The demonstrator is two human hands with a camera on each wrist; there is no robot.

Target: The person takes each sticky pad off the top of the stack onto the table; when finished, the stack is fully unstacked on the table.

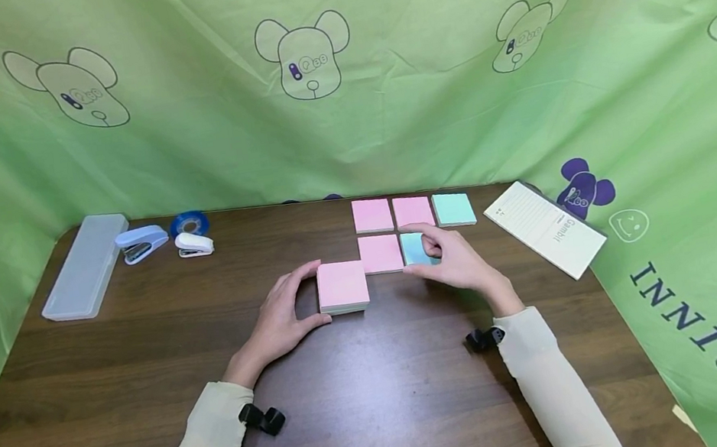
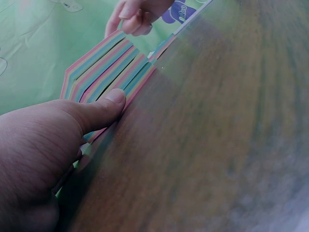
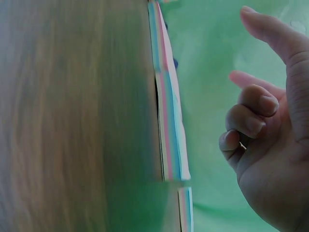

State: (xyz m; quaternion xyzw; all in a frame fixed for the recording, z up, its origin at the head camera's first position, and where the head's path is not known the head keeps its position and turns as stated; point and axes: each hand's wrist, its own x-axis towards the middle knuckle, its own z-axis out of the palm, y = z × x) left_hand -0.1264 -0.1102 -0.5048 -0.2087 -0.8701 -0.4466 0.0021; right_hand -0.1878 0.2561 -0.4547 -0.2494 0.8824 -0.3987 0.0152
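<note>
My left hand [image 1: 282,316] grips a stack of sticky note pads [image 1: 342,285] by its left side, thumb at the near edge and fingers at the far edge. The top pad is pink; striped layers of several pads [image 2: 113,65] show in the left wrist view. Beyond the stack lie three pink sticky note pads [image 1: 372,215] and two blue-green ones [image 1: 454,208]. Over the nearer blue-green pad [image 1: 414,249] hovers my right hand [image 1: 450,260], its thumb and index finger spread apart. Its other fingers are bent, and nothing is between them in the right wrist view.
At the back left are a translucent pencil case [image 1: 85,268], a blue stapler [image 1: 142,243], a white mini stapler [image 1: 194,244] and a roll of blue tape [image 1: 188,223]. A white notepad [image 1: 546,229] lies at the right edge. Green cloth [image 1: 214,144] hangs behind the table.
</note>
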